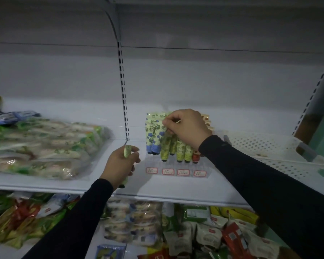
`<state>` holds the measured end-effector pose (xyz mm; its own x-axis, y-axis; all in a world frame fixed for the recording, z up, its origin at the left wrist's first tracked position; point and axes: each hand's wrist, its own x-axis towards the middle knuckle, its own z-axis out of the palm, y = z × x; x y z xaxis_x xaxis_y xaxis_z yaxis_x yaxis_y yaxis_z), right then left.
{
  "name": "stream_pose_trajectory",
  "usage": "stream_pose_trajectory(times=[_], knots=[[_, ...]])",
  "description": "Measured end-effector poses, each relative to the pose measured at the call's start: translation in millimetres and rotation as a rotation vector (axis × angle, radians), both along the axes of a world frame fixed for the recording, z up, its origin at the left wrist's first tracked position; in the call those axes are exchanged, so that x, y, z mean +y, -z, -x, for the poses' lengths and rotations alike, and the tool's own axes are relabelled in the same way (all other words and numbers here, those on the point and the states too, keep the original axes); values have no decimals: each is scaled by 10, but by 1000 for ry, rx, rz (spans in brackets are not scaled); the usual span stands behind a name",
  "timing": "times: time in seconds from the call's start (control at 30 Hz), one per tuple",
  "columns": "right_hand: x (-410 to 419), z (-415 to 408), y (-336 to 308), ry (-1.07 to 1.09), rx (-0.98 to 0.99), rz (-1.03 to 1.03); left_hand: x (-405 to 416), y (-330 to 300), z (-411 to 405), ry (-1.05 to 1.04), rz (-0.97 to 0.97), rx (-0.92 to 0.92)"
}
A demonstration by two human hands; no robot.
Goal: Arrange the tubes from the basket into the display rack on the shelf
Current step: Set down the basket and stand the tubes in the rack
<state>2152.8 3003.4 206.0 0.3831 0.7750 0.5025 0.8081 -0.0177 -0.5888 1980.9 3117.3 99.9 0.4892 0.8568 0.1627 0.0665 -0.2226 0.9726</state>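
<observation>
My left hand (122,163) is wrapped around 1 pale green floral tube (127,151), fingers clamped on it, held just left of the clear plastic display rack (178,170) on the white metal shelf (105,181). My right hand (187,128) reaches over the top of the rack, fingers pinched together on the crimped end of a green patterned tube (166,147) standing among the others there. Blue-flowered tubes (152,141) fill the rack's left side. The white perforated plastic basket (281,156) sits just right of the rack. A clear bag of packaged goods (45,146) lies well left of the rack.
</observation>
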Motion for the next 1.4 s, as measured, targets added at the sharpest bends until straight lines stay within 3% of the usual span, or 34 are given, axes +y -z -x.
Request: stream_pose_trajectory(times=[0.27, 0.67, 1.4], knots=[[317, 78, 89, 70, -289, 59, 216, 59, -13, 16, 22, 43], [292, 51, 137, 79, -339, 114, 175, 144, -131, 60, 16, 74], [293, -27, 292, 166, -360, 121, -26, 28, -465, -37, -366, 196]])
